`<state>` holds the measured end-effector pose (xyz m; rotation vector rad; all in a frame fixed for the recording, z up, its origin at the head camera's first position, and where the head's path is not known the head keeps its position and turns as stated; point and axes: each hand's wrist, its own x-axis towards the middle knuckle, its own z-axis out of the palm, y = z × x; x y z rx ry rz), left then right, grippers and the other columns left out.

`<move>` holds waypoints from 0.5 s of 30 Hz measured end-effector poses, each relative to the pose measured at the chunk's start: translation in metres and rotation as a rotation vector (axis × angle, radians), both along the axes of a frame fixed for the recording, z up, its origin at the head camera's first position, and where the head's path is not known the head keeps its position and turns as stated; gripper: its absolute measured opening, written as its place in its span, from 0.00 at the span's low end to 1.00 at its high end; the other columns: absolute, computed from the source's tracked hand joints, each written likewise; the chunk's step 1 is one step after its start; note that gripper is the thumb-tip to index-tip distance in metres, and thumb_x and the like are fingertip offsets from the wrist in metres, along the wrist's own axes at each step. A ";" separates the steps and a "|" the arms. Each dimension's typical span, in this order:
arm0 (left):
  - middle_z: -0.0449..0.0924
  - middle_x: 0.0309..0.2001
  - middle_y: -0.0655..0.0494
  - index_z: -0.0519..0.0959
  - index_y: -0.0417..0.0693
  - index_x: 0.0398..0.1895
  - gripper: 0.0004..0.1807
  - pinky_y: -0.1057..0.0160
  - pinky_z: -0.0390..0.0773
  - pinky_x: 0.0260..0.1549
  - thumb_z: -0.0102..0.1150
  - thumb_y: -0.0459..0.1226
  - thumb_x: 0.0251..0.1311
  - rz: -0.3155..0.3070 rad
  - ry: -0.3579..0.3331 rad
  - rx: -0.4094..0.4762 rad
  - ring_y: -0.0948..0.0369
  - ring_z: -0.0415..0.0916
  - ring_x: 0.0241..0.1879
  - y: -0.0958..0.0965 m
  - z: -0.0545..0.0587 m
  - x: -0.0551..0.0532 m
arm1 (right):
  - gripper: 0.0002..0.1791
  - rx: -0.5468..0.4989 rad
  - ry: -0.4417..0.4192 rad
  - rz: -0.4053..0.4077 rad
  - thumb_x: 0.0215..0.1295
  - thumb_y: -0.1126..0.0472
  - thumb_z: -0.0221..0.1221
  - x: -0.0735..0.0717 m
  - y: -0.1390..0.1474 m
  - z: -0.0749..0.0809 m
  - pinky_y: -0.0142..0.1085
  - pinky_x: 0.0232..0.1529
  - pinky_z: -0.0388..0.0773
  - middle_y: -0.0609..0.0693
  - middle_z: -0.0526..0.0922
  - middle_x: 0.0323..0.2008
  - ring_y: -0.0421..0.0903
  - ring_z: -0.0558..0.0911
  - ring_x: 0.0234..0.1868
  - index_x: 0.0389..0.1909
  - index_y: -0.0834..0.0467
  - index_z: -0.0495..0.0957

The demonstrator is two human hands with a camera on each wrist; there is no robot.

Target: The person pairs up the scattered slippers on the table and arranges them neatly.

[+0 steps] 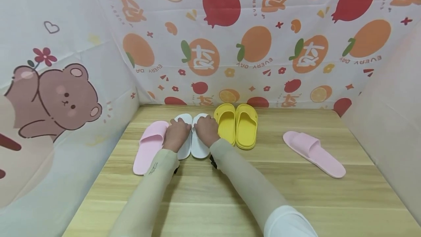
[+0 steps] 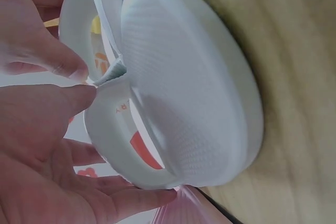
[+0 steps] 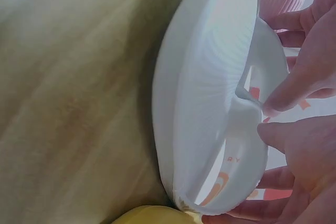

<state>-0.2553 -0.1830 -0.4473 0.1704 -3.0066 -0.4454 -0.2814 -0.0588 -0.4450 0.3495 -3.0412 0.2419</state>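
Observation:
Two white slippers stand side by side on the wooden floor, the left one (image 1: pixel 185 151) and the right one (image 1: pixel 199 147), their inner edges together. My left hand (image 1: pixel 177 133) grips the left slipper across its strap (image 2: pixel 107 129), thumb at the inner side and fingers along the outer side. On the right slipper, my right hand (image 1: pixel 207 129) holds the strap (image 3: pixel 244 153) in the same way. Both thumbs nearly meet where the two straps touch. The slippers' toe ends are partly hidden by my hands in the head view.
A pink slipper (image 1: pixel 148 153) lies just left of my left hand. Two yellow clogs, one (image 1: pixel 227 124) near my right hand and its mate (image 1: pixel 246 129), stand together. Farther right, another pink slipper (image 1: pixel 314 153) lies slanted. A fruit-print wall covering (image 1: pixel 250 76) borders the floor (image 1: pixel 197 200) behind.

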 end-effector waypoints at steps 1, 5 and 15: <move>0.70 0.48 0.24 0.70 0.22 0.52 0.29 0.39 0.80 0.39 0.50 0.47 0.72 0.000 0.000 0.001 0.35 0.79 0.39 -0.001 0.000 -0.001 | 0.22 -0.008 0.002 0.007 0.74 0.43 0.55 -0.001 0.000 0.001 0.42 0.42 0.82 0.54 0.84 0.40 0.49 0.82 0.40 0.45 0.57 0.85; 0.70 0.48 0.23 0.70 0.21 0.53 0.30 0.39 0.80 0.40 0.50 0.47 0.72 -0.008 0.007 0.000 0.34 0.79 0.40 -0.003 0.001 -0.006 | 0.21 -0.041 0.019 0.021 0.74 0.44 0.55 -0.006 -0.001 0.000 0.43 0.43 0.82 0.54 0.85 0.39 0.49 0.83 0.40 0.44 0.57 0.86; 0.69 0.50 0.22 0.69 0.21 0.55 0.30 0.39 0.80 0.41 0.49 0.47 0.73 -0.009 0.012 0.022 0.32 0.78 0.42 -0.003 -0.004 -0.026 | 0.19 -0.056 0.081 0.016 0.74 0.48 0.55 -0.020 -0.004 -0.005 0.44 0.45 0.82 0.55 0.87 0.39 0.51 0.85 0.42 0.46 0.61 0.82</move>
